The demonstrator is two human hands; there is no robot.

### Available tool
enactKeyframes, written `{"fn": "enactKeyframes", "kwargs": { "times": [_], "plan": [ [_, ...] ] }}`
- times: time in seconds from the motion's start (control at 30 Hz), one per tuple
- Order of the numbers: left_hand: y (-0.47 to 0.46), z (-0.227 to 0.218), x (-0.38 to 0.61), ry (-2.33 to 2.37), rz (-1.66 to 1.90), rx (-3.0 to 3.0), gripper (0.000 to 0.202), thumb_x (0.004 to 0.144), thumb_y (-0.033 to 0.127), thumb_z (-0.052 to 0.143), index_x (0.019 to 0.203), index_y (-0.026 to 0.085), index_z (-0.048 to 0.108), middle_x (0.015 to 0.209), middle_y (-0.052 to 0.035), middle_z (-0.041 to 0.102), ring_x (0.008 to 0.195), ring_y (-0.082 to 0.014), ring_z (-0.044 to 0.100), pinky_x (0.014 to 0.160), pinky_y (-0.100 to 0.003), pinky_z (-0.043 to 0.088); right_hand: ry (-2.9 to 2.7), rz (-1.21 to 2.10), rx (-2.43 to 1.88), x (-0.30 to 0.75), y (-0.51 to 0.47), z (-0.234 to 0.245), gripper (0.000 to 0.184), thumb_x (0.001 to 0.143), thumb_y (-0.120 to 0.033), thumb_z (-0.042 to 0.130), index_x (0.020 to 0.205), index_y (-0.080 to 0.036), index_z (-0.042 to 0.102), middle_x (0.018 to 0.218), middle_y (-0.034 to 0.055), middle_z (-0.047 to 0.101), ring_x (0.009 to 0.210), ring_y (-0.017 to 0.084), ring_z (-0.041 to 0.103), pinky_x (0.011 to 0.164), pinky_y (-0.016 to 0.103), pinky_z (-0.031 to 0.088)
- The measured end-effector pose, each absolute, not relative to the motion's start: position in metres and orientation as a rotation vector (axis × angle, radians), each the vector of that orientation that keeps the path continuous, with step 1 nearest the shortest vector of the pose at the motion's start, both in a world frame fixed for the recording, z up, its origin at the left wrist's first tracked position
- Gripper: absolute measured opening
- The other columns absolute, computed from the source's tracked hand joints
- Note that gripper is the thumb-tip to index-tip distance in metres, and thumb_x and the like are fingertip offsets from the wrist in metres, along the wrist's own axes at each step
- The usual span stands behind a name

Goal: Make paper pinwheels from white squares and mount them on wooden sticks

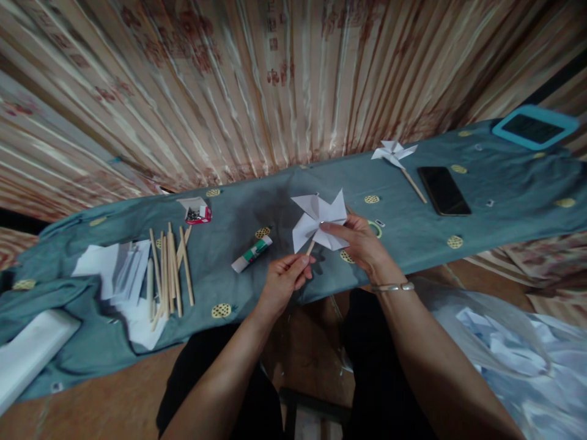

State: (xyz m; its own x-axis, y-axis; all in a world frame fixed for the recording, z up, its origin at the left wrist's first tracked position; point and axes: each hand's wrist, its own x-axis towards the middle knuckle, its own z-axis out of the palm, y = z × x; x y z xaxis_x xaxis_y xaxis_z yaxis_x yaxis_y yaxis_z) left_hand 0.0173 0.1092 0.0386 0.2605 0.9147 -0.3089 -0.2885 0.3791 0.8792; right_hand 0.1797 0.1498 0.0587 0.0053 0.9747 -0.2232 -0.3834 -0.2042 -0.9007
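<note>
A white paper pinwheel [316, 214] on a thin wooden stick [310, 247] is held between my hands above the cloth. My left hand [288, 275] is closed around the stick, below the paper blades. With the thumb at the pin in its centre, my right hand [360, 238] grips the pinwheel from the right, its other fingers behind the blades. A glue stick [252, 253] with a green label lies left of my hands. Just behind my right hand, a pale green ring [375, 229], perhaps a scissors handle, is partly hidden.
Wooden sticks [172, 269] and cut paper [123, 275] lie at left on the green tablecloth [284, 183], near a small box of pins [198, 212]. Another pinwheel [393, 153], a phone [443, 190] and a blue-framed tablet [534, 127] are at right. A plastic bag of paper [513, 348] stands below.
</note>
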Motion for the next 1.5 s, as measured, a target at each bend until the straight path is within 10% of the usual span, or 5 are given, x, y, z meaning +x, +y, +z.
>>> {"fn": "enactKeyframes", "kwargs": {
  "times": [1.1,1.5],
  "plan": [
    [0.115,0.033,0.016,1.3,1.008,1.647,0.031,0.089,0.03,0.051,0.066,0.017,0.068,0.054,0.0013,0.053,0.054,-0.0134,0.05,0.059,-0.024,0.035,-0.556,1.223,-1.102,0.163,0.148,0.051,0.024,0.05,-0.03,0.086,0.065,-0.021,0.071,0.064,-0.0011,0.073,0.062,0.019,0.068,0.061,0.031,0.054],
    [0.106,0.026,0.009,1.178,0.938,1.29,0.038,0.082,0.05,0.059,0.083,0.014,0.072,0.053,0.0026,0.056,0.043,-0.0084,0.039,0.045,-0.022,0.03,-0.631,1.394,-1.139,0.17,0.14,0.048,0.031,0.049,-0.032,0.09,0.072,-0.018,0.075,0.072,0.0005,0.077,0.059,0.016,0.067,0.06,0.029,0.053]
  ]
}}
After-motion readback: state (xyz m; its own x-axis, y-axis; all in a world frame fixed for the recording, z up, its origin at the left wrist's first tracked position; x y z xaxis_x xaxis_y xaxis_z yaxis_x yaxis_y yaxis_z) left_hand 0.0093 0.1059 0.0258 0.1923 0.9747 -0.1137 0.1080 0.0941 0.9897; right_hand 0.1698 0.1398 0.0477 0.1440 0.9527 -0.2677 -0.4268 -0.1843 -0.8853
